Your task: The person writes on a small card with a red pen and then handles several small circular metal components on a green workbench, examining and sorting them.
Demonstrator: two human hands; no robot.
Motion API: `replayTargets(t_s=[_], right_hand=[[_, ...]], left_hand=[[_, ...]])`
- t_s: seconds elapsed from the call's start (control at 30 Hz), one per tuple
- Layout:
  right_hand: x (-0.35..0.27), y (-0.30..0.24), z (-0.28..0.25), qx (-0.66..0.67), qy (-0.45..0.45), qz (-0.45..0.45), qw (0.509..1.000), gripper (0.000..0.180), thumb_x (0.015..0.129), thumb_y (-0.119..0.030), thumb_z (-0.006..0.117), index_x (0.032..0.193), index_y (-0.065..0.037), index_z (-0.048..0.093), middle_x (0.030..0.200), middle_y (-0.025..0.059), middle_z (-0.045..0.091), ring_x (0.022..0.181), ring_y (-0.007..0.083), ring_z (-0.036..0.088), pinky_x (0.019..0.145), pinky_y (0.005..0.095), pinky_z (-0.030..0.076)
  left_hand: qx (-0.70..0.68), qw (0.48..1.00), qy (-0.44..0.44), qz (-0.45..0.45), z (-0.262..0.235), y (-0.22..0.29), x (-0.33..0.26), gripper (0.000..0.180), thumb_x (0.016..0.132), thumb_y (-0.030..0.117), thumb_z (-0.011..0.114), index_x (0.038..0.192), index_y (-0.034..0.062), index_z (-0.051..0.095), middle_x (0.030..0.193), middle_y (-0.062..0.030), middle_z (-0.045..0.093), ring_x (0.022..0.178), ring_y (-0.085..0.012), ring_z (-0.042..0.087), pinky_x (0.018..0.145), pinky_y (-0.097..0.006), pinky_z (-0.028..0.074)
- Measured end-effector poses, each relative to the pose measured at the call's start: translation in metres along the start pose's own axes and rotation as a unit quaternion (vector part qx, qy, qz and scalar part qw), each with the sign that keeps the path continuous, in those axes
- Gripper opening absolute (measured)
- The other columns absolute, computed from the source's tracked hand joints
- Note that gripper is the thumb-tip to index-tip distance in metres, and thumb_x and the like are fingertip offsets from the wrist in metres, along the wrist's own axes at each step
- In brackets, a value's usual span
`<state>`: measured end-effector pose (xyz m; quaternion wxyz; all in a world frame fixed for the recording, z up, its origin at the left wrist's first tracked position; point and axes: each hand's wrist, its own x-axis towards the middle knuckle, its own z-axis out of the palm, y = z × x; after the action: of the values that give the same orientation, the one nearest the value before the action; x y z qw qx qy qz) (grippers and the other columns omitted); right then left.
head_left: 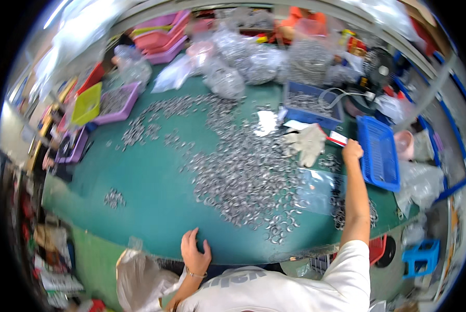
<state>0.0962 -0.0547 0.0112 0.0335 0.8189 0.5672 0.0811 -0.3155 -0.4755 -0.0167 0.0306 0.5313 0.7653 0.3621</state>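
Note:
My left hand (195,253) rests at the table's near edge, fingers spread and holding nothing. My right arm reaches far right, where my right hand (353,151) is curled beside the left rim of a blue plastic basket (381,151). A flat white piece with a red edge (338,138) meets its fingertips; whether they grip it is unclear. Just left of it lies a pale work glove (310,144). A wide heap of small grey curved pieces (243,166) covers the middle of the green table (150,208). Clear plastic sheeting (320,190) lies between heap and right forearm.
A small cluster of grey pieces (114,198) sits at left. Blue (312,115) and purple (126,109) bins of small parts stand farther back. Clear bags (248,57) crowd the far edge. A blue stool (421,258) stands on the floor at right.

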Motion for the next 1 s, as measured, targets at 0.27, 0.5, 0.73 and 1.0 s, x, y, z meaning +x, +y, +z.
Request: replayTargets(t_s=[0.27, 0.5, 0.73, 1.0], right_hand=[[0.017, 0.005, 0.018, -0.015, 0.089, -0.027, 0.996, 0.018, 0.086, -0.012, 0.047, 0.099, -0.003, 0.056, 0.093, 0.0128, 0.067, 0.085, 0.0308, 0.066, 0.072, 0.0401, 0.054], [-0.174, -0.121, -0.060, 0.290, 0.068, -0.539, 0.788, 0.061, 0.073, -0.022, 0.068, 0.124, 0.000, 0.043, 0.121, 0.0227, 0.045, 0.113, 0.0394, 0.041, 0.096, 0.0462, 0.031], [-0.277, -0.144, -0.044, 0.211, -0.018, -0.537, 0.816, 0.065, 0.079, -0.043, 0.059, 0.131, -0.008, 0.043, 0.139, 0.0272, 0.026, 0.130, 0.0478, 0.015, 0.101, 0.0635, 0.012], [-0.333, -0.187, -0.042, 0.239, 0.038, -0.478, 0.844, 0.066, 0.081, -0.049, 0.054, 0.123, 0.001, 0.046, 0.135, 0.0192, 0.035, 0.123, 0.0375, 0.032, 0.099, 0.0602, 0.022]], left_hand=[[-0.068, 0.995, -0.045, -0.053, -0.005, 0.008, 0.007, 0.045, 0.070, 0.005, 0.063, 0.114, 0.0028, 0.052, 0.105, -0.0178, 0.052, 0.096, -0.0341, 0.052, 0.082, -0.039, 0.043], [-0.040, 0.986, -0.111, 0.116, -0.002, 0.018, 0.078, 0.059, 0.076, 0.015, 0.066, 0.129, 0.0085, 0.041, 0.127, -0.0153, 0.042, 0.116, -0.0343, 0.040, 0.097, -0.043, 0.034], [0.058, 0.964, -0.185, 0.184, 0.059, 0.019, 0.144, 0.074, 0.077, 0.056, 0.057, 0.137, 0.0201, 0.034, 0.144, -0.0151, 0.023, 0.131, -0.0480, 0.015, 0.102, -0.064, 0.016], [0.030, 0.969, -0.139, 0.203, 0.050, -0.021, 0.135, 0.055, 0.075, 0.037, 0.063, 0.122, 0.0137, 0.048, 0.127, -0.0147, 0.043, 0.125, -0.0355, 0.032, 0.101, -0.053, 0.028]])
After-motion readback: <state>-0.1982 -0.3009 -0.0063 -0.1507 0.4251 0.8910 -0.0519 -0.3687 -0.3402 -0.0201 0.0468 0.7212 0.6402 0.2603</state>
